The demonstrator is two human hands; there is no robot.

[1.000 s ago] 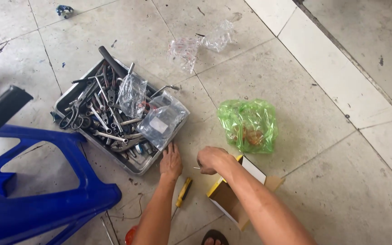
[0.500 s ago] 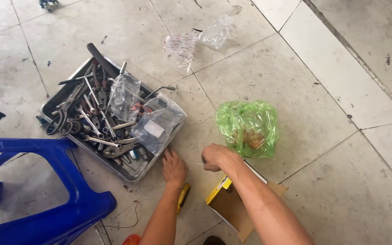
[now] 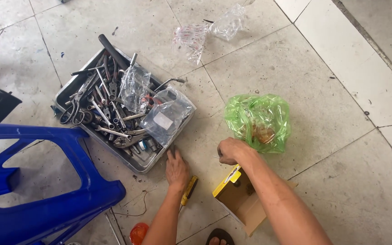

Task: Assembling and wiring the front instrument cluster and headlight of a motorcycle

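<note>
Right hand (image 3: 232,150) curled shut on a thin metal pin (image 3: 216,157) — light, stiff, slippery, easily dropped; best pinched mid-shaft. Held just above pale floor tiles (image 3: 296,68), beside crumpled green plastic bag (image 3: 257,120). Left hand (image 3: 177,167) flat, open, empty, touching grey metal tool tray (image 3: 139,164).
</note>
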